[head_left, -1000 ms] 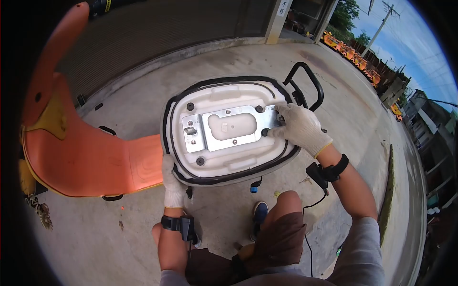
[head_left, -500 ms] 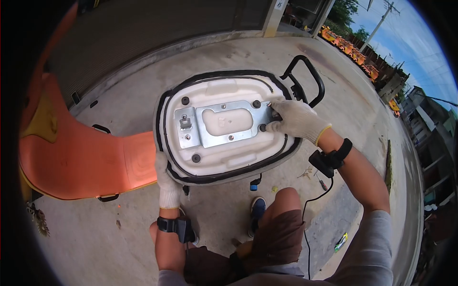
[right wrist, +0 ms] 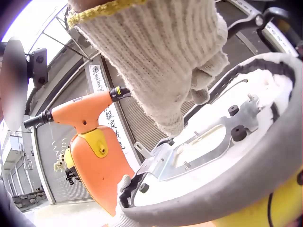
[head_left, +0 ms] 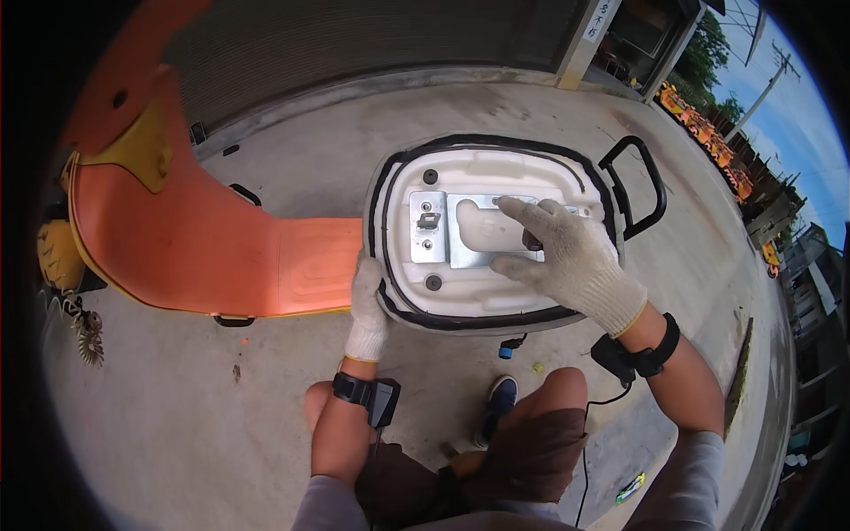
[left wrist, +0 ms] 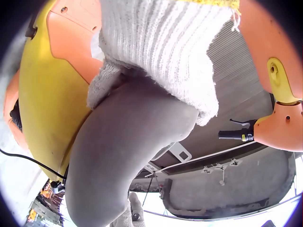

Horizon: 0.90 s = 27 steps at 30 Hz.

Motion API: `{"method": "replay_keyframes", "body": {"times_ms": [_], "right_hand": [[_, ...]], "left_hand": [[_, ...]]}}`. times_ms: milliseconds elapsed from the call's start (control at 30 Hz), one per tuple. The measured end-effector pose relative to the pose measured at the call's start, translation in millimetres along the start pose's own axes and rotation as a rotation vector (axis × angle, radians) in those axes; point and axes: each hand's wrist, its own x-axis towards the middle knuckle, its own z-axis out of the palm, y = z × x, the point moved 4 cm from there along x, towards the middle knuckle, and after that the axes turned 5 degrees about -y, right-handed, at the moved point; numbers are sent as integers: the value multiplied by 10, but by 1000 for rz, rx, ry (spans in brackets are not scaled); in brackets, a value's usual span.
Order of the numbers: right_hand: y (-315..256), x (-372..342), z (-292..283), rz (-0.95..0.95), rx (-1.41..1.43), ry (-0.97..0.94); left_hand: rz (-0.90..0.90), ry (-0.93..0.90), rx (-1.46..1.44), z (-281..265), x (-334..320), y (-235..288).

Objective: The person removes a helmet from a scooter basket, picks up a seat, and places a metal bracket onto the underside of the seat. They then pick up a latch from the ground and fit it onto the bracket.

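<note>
A scooter seat (head_left: 487,314) is held tilted up with its white underside towards me in the head view. A silver metal bracket (head_left: 429,252) with threaded studs and a hook-like catch lies on that underside. My left hand (head_left: 366,296), in a white knit glove, grips the seat's left front edge. The gloved right hand (head_left: 575,257) is over the bracket's right part, thumb and index finger apart, hiding the rubber bumpers there. A small dark thing shows between them; I cannot tell whether it is held. In the right wrist view, the bumpers (right wrist: 238,133) and bracket (right wrist: 163,163) lie beneath that hand.
An orange scooter body (head_left: 212,257) lies left of the seat. Beyond the seat's right end a black grab rail (head_left: 657,190) sticks out. A connector with a blue end (head_left: 506,351) hangs below. A small green-yellow packet (head_left: 630,488) lies on the concrete.
The seat and both hands appear further right as the head view shifts. My right hand has moved left from the bracket's right end to over its cut-out, with thumb and index finger spreading.
</note>
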Motion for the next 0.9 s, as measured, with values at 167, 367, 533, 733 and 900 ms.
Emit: {"method": "replay_keyframes", "body": {"times_ms": [167, 367, 533, 733, 900], "right_hand": [[-453, 440, 244, -190, 135, -68], [-545, 619, 326, -67, 101, -218], [-563, 629, 352, -71, -17, -217], [-526, 654, 408, -132, -9, -147], [-512, 651, 361, -80, -17, -284]], "left_hand": [[17, -61, 28, -22, 30, -19], [5, 32, 174, -92, -6, -23], [-1, 34, 231, -40, -34, 43], [64, -5, 289, 25, -11, 124], [-9, 27, 285, 72, -67, 164]]}}
